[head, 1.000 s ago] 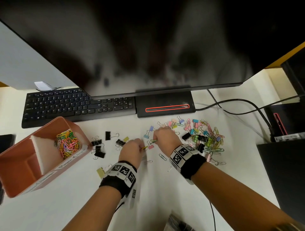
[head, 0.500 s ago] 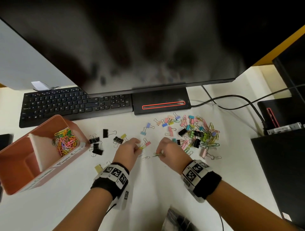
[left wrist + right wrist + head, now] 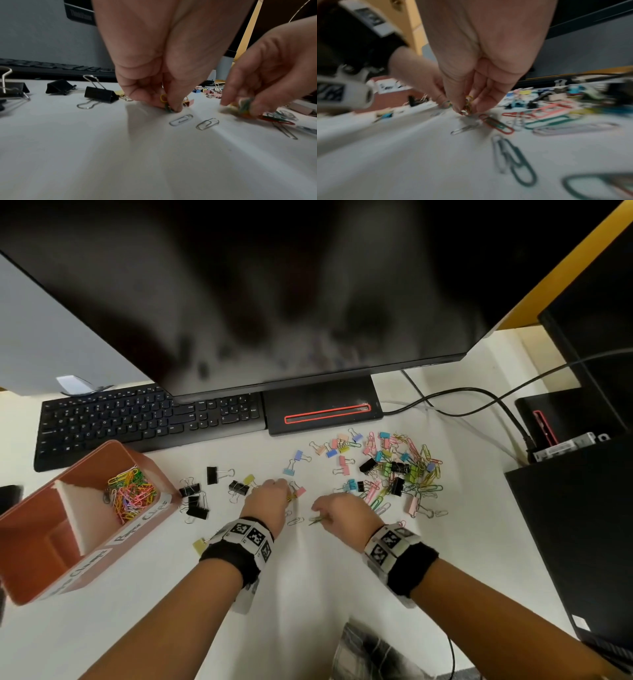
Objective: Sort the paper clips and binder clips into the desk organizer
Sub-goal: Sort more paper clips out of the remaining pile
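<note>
Fingers of left hand curled, tips pressed to white surface, pinching small bunch of yellow and green wire paper clips. Fingers of right hand likewise curled downward, pinching bunch of coloured wire paper clips just above surface; right wrist view blurred, exact count not readable. Both hands close together, not touching, at centre of surface in front of black monitor base with red line.

Two plain silver paper clips flat on surface between the hands, untouched. Small pink binder clip just beside left fingertips.

Terracotta plastic desk organizer at left of surface, well apart from hands, tilted in head view; rear compartment holding heap of multicoloured paper clips; white divider beside it; nearer compartments not clearly seen.

Group of black binder clips with silver wire handles on surface between organizer and left hand. Yellow binder clip lying near left wristband.

Mixed pile of pastel binder clips and coloured paper clips spread on surface to right of and beyond right hand, several black binder clips among them.

Black keyboard behind organizer. Large dark monitor screen overhanging rear of surface. Black cable running right from monitor base.
</note>
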`<state>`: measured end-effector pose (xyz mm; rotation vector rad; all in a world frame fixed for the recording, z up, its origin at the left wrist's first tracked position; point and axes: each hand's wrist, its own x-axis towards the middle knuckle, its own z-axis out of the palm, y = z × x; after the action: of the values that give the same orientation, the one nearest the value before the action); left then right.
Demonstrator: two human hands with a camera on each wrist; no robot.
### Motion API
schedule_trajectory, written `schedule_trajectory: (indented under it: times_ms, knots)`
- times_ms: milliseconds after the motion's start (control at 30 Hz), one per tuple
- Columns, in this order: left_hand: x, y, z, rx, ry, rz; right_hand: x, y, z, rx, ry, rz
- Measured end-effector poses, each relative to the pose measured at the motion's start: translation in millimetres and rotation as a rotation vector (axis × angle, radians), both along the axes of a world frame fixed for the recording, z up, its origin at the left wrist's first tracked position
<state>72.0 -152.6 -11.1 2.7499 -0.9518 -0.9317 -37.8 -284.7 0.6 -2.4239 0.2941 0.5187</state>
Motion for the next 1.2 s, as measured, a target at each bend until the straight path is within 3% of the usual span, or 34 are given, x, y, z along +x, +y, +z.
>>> schedule_trajectory:
  times_ms: [233,467,567,667,933,1200]
  knots:
    - [5.6,3.9,2.7,-0.033,0.085,0.026,-38.3,-46.4,21.2,0.027,-0.058,-0.222]
    - [-20.0,29.9,12.9,-0.314,0.037,0.194,-33.4,-26.9,11.4,-0.016,-0.006,-0.097]
    - [-24.9,31.1,6.0,-0.288,0.053,0.248,-27.6,-19.9,2.0,-0.085,0.036,-0.107]
    - [-24.5,26.5,1.4,-0.206,0.021,0.180,-19.4,-21.5,-3.2,-0.133,0.072,-0.125]
    - [-20.0,18.8,0.2,-0.120,-0.016,0.136,-8.7,-26.7,-6.4,-0.214,0.100,0.031]
    - [-37.4,30.8,6.3,-0.336,0.094,0.272,-16.0,-39.2,8.3,-0.032,0.021,0.053]
